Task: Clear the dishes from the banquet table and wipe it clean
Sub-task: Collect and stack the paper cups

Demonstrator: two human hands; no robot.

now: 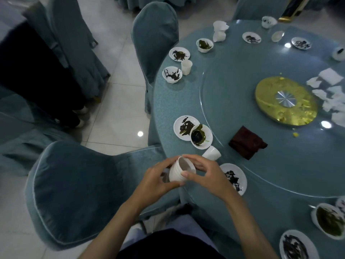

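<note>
Cloth (247, 142) on turntable (233, 86), plates (183, 126) at left

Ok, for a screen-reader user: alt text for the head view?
The left hand and right hand hold a stack of white cups at the edge of a round table. Dirty plates and bowls ring it; a red cloth lies on the glass turntable.

Single head-worn view — looking steeply down, close over the round table's (186, 101) near edge, wide-angle

Round banquet table (186, 101) in blue-grey cloth, laid with dirty dishes.
Soiled plates (177, 126), bowls (165, 75) and white cups (186, 66) ring its edge around a glass turntable (233, 101), which bears a folded dark red cloth (247, 143) and crumpled napkins (331, 76).
</note>
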